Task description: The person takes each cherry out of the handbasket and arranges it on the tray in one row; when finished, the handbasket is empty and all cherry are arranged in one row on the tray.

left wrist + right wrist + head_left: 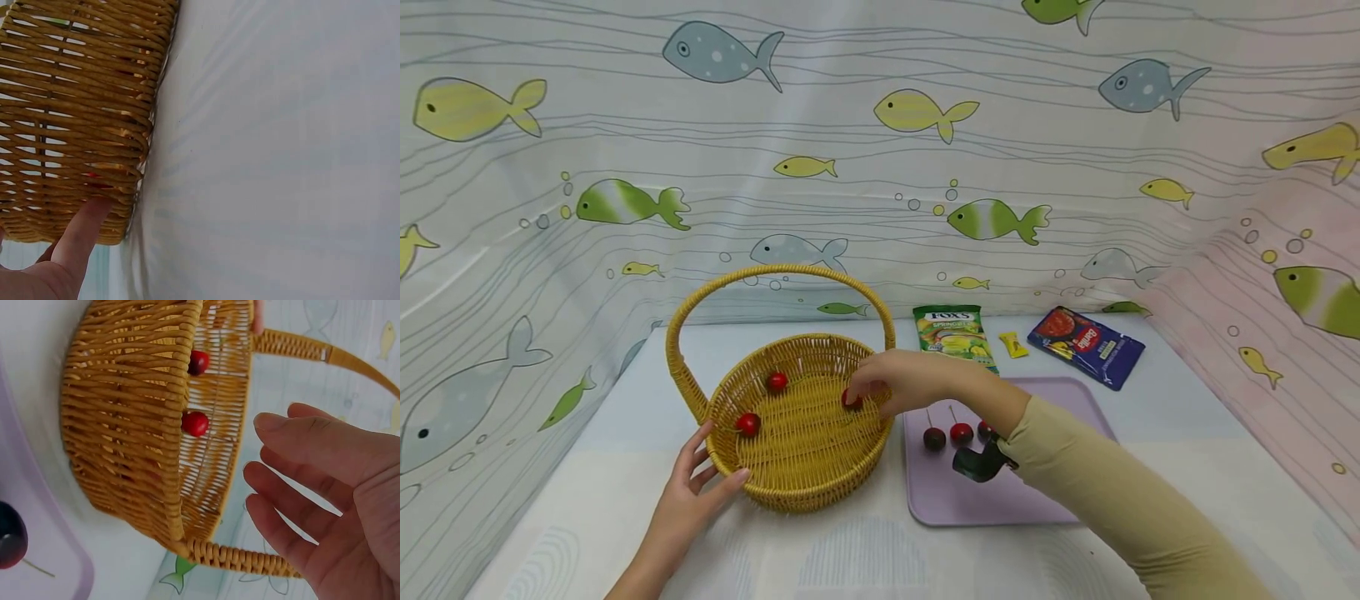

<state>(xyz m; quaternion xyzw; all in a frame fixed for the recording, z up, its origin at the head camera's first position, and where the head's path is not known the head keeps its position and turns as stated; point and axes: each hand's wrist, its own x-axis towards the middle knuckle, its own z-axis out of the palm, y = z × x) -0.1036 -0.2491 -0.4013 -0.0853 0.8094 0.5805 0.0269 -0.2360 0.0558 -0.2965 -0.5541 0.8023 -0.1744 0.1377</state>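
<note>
A yellow wicker basket (805, 492) with a tall arched handle stands left of centre. Inside it lie red cherries: one at the back (777, 382), another by the left wall (747, 425), and a third (852, 400) under my right fingertips. My left hand (688, 492) touches the basket's outer left side near the rim, thumb and fingers spread; the left wrist view shows a straight finger (84, 234) against the weave. My right hand (902, 379) reaches over the basket's right rim. In the right wrist view its fingers (281, 481) are parted with nothing between them.
Right of the basket lies a lilac tray (1000, 504) with several dark red cherries (961, 433), partly hidden by my right forearm. Behind are a green Fox's candy bag (951, 325), a small yellow wrapped candy (1013, 344) and a blue Barilla pouch (1086, 346). A fish-print curtain surrounds the table.
</note>
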